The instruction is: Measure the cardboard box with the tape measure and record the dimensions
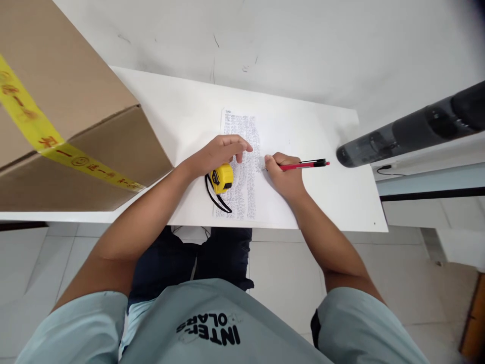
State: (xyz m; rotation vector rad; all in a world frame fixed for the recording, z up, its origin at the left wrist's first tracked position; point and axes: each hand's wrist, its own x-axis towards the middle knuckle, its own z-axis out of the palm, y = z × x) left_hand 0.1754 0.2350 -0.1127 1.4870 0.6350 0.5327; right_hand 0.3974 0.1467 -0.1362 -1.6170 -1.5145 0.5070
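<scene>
A sheet of paper (pixel 242 202) covered in small handwritten columns lies on the white tabletop. My right hand (pixel 287 177) rests at its right side, fingers closed around a red pen (pixel 299 165) with a black end. The pen's tip is hidden behind my fingers, near the writing. Over the left part of the sheet lies my left hand (pixel 222 151), its fingers loosely bent and apart, with nothing visible in them. Just below that hand sits a yellow tape measure (pixel 222 178) with a black wrist strap (pixel 216 201), partly on the paper.
A large cardboard box (pixel 117 146) with yellow tape stands on the left of the white table (pixel 333 202). At the right, a dark cylindrical object (pixel 401 131) slants in toward the table. A white wall (pixel 288 45) runs along the far edge.
</scene>
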